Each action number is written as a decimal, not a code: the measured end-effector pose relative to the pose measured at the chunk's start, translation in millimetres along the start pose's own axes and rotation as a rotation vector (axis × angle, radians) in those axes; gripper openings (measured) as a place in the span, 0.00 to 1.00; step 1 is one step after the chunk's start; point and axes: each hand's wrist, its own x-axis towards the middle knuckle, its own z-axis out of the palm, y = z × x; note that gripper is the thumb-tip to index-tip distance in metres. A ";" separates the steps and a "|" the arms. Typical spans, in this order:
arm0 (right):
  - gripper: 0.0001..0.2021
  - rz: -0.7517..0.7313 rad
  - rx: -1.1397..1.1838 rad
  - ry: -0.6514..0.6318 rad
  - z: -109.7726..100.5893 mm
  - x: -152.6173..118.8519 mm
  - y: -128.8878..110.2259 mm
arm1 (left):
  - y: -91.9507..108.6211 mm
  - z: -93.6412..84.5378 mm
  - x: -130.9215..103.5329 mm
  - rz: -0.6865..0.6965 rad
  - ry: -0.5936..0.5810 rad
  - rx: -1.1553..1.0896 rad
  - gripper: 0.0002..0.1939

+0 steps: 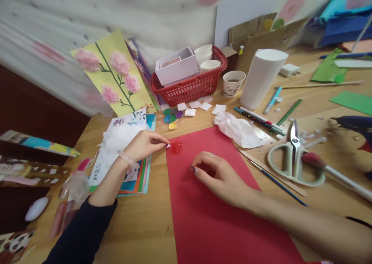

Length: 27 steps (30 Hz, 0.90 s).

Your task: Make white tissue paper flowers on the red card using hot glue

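My left hand (146, 145), wearing a pale bangle, pinches a small white piece (167, 145) between thumb and fingertips. Its tips are at the edge of a red paint patch (176, 147), seemingly in a small clear-rimmed dish. The patch lies at the far left corner of a large red sheet of paper (200, 225). Above the middle of that sheet hovers my right hand (219, 176), a ring on one finger. Its fingers are curled in, thumb and index tips close together, with nothing visible in them. Small paint dishes (173, 118) in several colours and white squares (190, 112) sit behind.
Behind stand a red basket (188, 91), a paper cup (232, 86) of dark liquid and a white roll (261, 78). Crumpled tissue (236, 130), scissors (293, 159), brushes (279, 182) and a glue gun (356, 124) lie right. Stacked papers (145, 178) and a flower picture (116, 72) are left.
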 end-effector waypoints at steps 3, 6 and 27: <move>0.07 -0.004 -0.007 -0.001 -0.1 0.4 -0.7 | -2.8 2.5 4.6 0.021 -0.024 0.029 0.05; 0.06 -0.006 -0.004 0.001 -0.1 0.1 -0.8 | -5.3 3.7 8.1 0.032 -0.035 0.076 0.06; 0.07 0.001 -0.021 -0.024 0.1 0.9 -0.9 | -16.3 9.6 10.8 -0.005 -0.039 0.083 0.14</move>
